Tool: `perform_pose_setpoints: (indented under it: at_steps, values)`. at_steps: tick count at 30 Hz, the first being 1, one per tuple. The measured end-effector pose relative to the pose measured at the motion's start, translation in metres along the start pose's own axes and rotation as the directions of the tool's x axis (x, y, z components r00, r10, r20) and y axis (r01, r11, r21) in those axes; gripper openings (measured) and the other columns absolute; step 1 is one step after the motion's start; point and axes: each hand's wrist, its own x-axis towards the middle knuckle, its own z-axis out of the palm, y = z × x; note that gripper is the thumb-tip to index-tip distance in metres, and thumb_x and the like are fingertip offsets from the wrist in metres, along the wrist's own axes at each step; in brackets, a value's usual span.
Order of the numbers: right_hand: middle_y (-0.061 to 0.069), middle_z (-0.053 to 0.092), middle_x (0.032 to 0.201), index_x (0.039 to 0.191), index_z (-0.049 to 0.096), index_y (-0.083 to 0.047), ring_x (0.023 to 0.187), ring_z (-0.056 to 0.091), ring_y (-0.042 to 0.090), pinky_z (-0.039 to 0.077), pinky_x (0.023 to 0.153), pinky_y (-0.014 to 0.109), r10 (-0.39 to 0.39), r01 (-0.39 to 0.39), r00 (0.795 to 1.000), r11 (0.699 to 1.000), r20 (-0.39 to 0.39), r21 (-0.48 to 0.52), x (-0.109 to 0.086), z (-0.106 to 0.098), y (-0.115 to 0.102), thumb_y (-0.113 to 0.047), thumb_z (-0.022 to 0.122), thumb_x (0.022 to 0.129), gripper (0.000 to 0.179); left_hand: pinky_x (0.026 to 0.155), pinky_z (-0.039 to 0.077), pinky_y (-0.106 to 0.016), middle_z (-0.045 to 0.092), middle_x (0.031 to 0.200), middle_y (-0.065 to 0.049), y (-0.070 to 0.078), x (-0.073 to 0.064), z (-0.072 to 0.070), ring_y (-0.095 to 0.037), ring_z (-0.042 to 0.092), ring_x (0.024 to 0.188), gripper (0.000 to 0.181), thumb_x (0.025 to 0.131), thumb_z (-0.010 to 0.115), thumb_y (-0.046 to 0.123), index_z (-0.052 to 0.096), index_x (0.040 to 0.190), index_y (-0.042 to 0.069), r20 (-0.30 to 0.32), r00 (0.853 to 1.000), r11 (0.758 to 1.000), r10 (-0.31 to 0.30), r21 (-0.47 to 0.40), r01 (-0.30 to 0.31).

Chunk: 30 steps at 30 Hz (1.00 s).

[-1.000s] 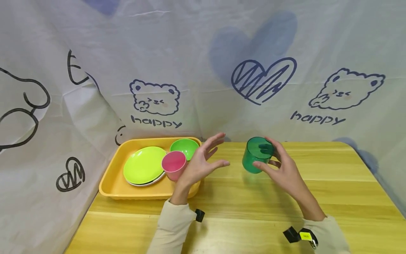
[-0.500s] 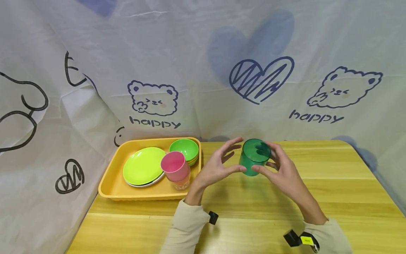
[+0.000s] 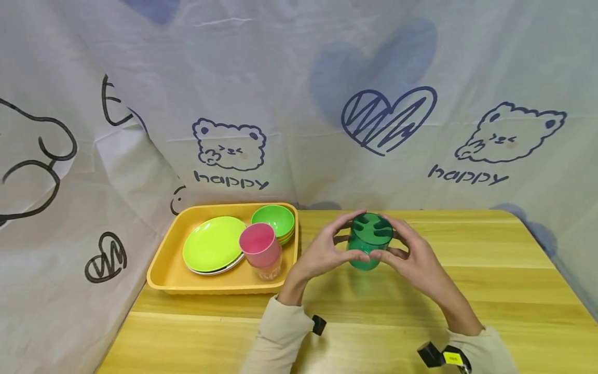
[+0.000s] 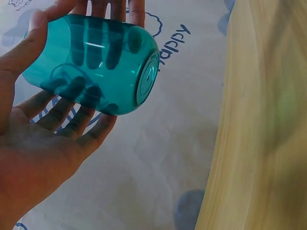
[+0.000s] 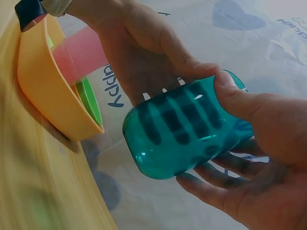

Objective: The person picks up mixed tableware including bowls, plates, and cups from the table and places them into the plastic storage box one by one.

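A green see-through cup point(image 3: 366, 254) is held upright above the wooden table, between both hands. My left hand point(image 3: 322, 252) grips its left side, fingers curled behind and thumb at the front. From the right, my right hand point(image 3: 413, 254) grips it the same way, and the two thumbs nearly meet. In the left wrist view the cup point(image 4: 110, 67) shows its round base, with fingers visible through its wall. The right wrist view has both hands around the cup point(image 5: 168, 129).
A yellow tray point(image 3: 161, 270) stands at the left of the table point(image 3: 467, 291). In it are a lime plate point(image 3: 212, 244) on a stack, green bowls point(image 3: 275, 221), and a pink cup point(image 3: 258, 246) above a clear one. A printed cloth point(image 3: 299, 104) hangs behind.
My left hand has moved right from beside the tray and taken hold of the green cup. My right hand has kept its grip, and the cup has shifted slightly left and nearer.
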Motion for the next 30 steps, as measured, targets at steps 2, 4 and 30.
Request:
perform_pose_setpoints:
  at_steps: [2,4,30]
  values:
    - [0.018,0.047,0.145,0.157,0.040,-0.010,0.129,0.053,0.044,0.052,0.095,0.020,0.008,-0.008,1.000,1.000,0.005,-0.004,-0.001,0.001,0.000,-0.003,0.075,0.093,0.073,0.110,0.046,-0.034,0.050,0.151,-0.005,-0.001,-0.001,0.000,-0.019,0.051,0.132,0.081,0.085,0.083,0.004,0.044,0.155,0.014,-0.009,1.000,1.000,-0.007,0.000,0.007]
    - [0.019,0.046,0.146,0.157,0.040,-0.010,0.130,0.052,0.045,0.053,0.095,0.021,0.011,-0.011,1.000,1.000,0.008,-0.006,-0.001,0.001,0.000,-0.003,0.074,0.093,0.074,0.109,0.046,-0.034,0.051,0.150,-0.004,-0.001,-0.002,0.000,-0.018,0.051,0.131,0.079,0.086,0.083,0.005,0.045,0.155,0.015,-0.018,1.000,1.000,-0.008,-0.001,0.008]
    - [0.007,0.058,0.142,0.148,0.051,-0.009,0.127,0.058,0.029,0.052,0.096,0.019,-0.094,0.092,0.995,0.992,-0.018,-0.087,0.000,0.005,-0.002,-0.008,0.068,0.099,0.052,0.111,0.045,-0.051,0.054,0.141,-0.012,0.051,-0.056,-0.082,-0.033,0.051,0.130,0.075,0.086,0.081,0.004,0.045,0.151,0.013,-0.296,0.955,0.998,0.011,0.063,0.008]
